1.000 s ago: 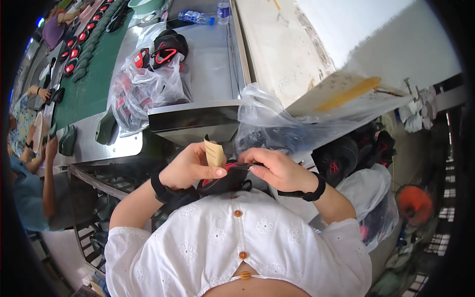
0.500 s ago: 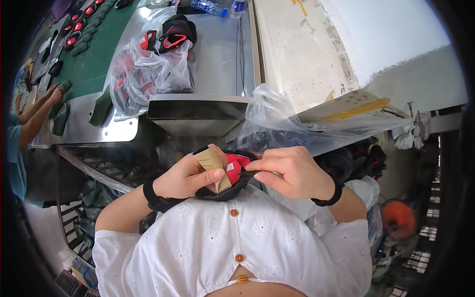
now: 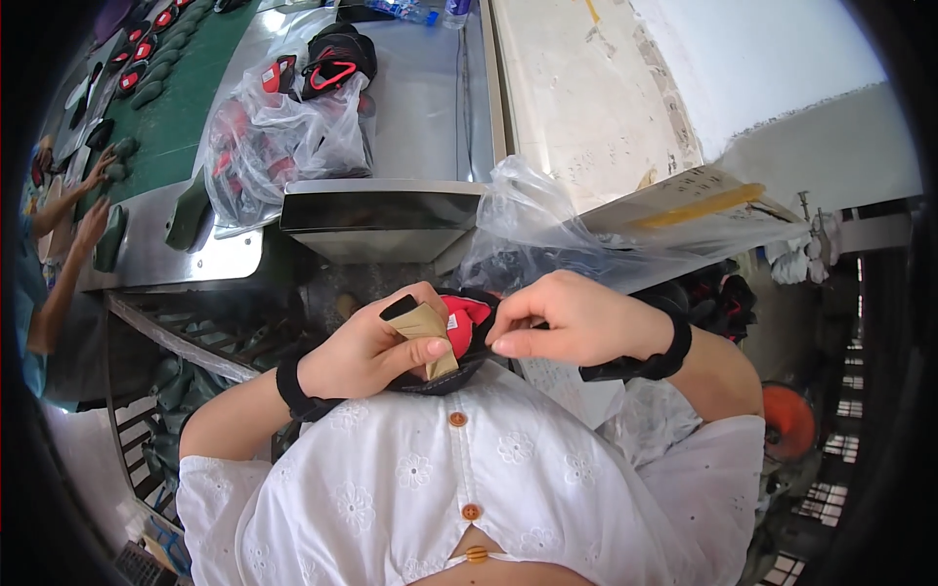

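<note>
Close to my chest I have a black shoe upper with a red lining (image 3: 465, 327) and a small white label inside. My left hand (image 3: 366, 347) is closed round its left side, the thumb pressing on a folded tan piece (image 3: 427, 337) with a dark end. At the upper's right edge, my right hand (image 3: 567, 317) is in a pinch, thumb and forefinger together on the black rim. Whether something small sits between those fingertips is hidden.
More black and red shoe uppers (image 3: 337, 63) lie on and in a clear plastic bag (image 3: 293, 142) on the metal table. Green shoe lasts (image 3: 188, 210) stand near its edge. At far left a co-worker's hands (image 3: 93, 210) reach over the table. A plastic-covered box is ahead right.
My right elbow has swung outward and the right fingers have curled into a tighter pinch at the rim. The left hand keeps its hold. The co-worker's hands have moved apart.
</note>
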The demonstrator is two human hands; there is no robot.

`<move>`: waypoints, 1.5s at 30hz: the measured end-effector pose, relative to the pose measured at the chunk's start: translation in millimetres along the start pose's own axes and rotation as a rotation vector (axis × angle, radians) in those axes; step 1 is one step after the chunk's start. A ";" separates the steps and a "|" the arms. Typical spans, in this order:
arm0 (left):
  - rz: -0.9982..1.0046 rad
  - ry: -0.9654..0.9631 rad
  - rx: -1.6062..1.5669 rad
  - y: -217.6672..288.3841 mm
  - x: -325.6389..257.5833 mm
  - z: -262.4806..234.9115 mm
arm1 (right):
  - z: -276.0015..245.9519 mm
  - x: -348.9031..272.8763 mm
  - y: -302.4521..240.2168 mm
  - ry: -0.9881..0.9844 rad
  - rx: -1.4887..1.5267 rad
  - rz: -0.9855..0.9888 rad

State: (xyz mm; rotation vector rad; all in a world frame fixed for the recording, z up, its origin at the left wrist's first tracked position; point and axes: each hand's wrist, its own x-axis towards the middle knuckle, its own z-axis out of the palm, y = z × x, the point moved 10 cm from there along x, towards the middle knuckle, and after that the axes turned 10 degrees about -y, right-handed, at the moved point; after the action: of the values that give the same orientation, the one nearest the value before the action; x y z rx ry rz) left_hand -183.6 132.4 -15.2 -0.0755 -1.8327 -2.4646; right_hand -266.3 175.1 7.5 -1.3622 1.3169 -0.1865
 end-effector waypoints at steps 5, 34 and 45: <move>-0.002 -0.033 0.142 0.1 0.8 2.3 | 12.6 9.0 -6.9 -0.033 -0.063 0.038; -0.187 0.042 -0.122 -18.9 -2.4 13.3 | 36.9 4.1 21.6 0.023 0.263 0.032; -0.199 0.022 0.012 -19.0 -4.2 12.3 | 42.6 3.1 18.4 0.075 0.214 0.101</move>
State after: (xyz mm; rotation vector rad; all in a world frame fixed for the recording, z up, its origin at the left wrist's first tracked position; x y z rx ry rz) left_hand -181.1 149.7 -30.1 0.1410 -1.9326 -2.5704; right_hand -243.8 203.5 -21.7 -1.1142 1.3831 -0.3032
